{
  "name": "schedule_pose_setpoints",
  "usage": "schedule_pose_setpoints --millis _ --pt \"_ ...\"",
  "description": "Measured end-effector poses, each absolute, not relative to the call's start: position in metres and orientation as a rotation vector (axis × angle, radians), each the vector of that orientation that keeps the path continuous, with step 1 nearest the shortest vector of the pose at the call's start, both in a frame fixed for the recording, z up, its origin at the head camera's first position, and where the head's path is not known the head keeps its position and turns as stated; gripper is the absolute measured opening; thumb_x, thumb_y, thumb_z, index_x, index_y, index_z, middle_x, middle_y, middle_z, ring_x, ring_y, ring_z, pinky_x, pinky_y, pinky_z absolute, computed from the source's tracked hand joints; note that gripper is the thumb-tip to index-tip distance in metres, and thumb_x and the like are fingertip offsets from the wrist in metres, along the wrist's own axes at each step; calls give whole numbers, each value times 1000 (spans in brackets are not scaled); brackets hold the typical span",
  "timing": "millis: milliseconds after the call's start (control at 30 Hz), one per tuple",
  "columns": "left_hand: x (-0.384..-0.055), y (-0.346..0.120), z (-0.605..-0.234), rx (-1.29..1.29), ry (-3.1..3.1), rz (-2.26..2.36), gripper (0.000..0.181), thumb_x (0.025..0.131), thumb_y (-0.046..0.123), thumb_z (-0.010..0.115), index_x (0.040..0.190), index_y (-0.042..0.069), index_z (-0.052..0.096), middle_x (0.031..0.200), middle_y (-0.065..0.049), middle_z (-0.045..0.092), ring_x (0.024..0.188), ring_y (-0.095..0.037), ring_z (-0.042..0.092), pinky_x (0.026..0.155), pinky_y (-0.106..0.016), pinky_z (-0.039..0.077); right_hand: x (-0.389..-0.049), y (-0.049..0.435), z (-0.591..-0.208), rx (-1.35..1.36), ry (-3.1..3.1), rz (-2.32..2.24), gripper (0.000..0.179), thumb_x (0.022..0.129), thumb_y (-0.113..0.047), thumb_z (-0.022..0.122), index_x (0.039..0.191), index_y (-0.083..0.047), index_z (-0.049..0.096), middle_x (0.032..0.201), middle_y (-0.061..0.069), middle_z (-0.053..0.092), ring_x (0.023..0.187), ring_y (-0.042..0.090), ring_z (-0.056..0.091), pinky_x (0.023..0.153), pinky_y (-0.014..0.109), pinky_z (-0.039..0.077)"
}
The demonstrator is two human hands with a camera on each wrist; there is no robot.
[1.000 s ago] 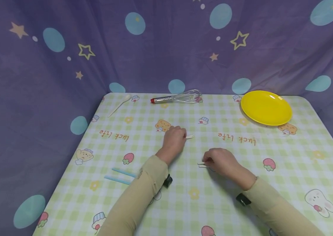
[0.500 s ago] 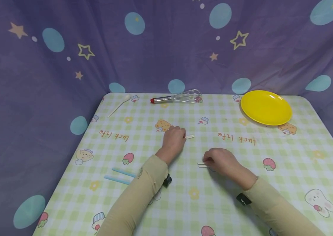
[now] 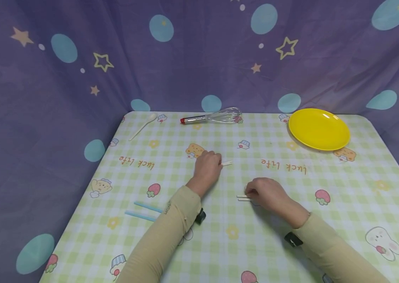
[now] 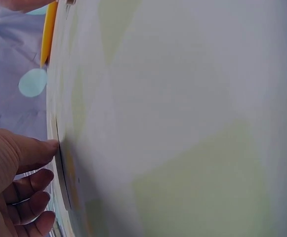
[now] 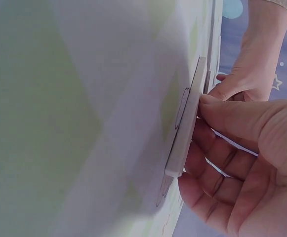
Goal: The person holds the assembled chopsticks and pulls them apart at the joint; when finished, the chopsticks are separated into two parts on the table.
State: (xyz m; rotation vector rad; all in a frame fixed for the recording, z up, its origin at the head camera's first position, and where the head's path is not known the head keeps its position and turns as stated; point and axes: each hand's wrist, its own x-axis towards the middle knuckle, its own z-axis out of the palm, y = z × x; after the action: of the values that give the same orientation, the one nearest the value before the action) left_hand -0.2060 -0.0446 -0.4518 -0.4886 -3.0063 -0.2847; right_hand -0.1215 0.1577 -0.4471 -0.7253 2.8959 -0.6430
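Observation:
My left hand (image 3: 207, 169) is low over the middle of the checked cloth, gripping a small white piece with a split end (image 3: 227, 163) that sticks out to the right of the fingers. In the left wrist view, the thumb meets its thin edge. Nearer me and to the right, my right hand (image 3: 266, 192) pinches a white stick (image 5: 188, 118) between thumb and fingers, close to the cloth. Two parallel white ends (image 3: 243, 199) show left of these fingertips in the head view. Their other ends are hidden by the hand.
Two light blue sticks (image 3: 140, 215) lie partly hidden under my left sleeve. At the back are a white spoon (image 3: 143, 126), a wire whisk (image 3: 211, 116) with a red-tipped handle, and a yellow plate (image 3: 319, 129) at the right. A purple curtain (image 3: 192, 55) hangs behind the table.
The right hand's fingertips have shifted very slightly to the right, while the white ends beside them stay put. The left hand is almost still.

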Motion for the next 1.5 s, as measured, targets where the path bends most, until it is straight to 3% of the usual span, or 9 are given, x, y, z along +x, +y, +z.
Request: schedule_pose_setpoints --millis 600,933,1500 --pt "-195 -55 -440 -467 -3024 -384 7 87 21 74 87 14 71 81 1 63 78 -19 53 67 -32 45 -121 159 -446 -779 2866 -657 19 81 1 72 75 -16 69 73 -9 61 64 8 47 64 29 44" --pt "-178 -78 -429 -534 -3095 -674 6 89 22 72 89 16 71 79 4 60 76 -15 53 67 -31 44 -118 153 -443 -721 2887 -715 4 83 -13 77 84 -14 73 79 -7 65 70 9 55 71 35 49" --pt "-135 -138 -431 -610 -3035 -834 7 87 18 74 83 19 68 76 8 60 77 -14 53 72 -33 45 -112 125 -439 -1060 2877 -769 5 85 -13 76 83 -15 71 79 -9 64 73 10 58 69 32 49"
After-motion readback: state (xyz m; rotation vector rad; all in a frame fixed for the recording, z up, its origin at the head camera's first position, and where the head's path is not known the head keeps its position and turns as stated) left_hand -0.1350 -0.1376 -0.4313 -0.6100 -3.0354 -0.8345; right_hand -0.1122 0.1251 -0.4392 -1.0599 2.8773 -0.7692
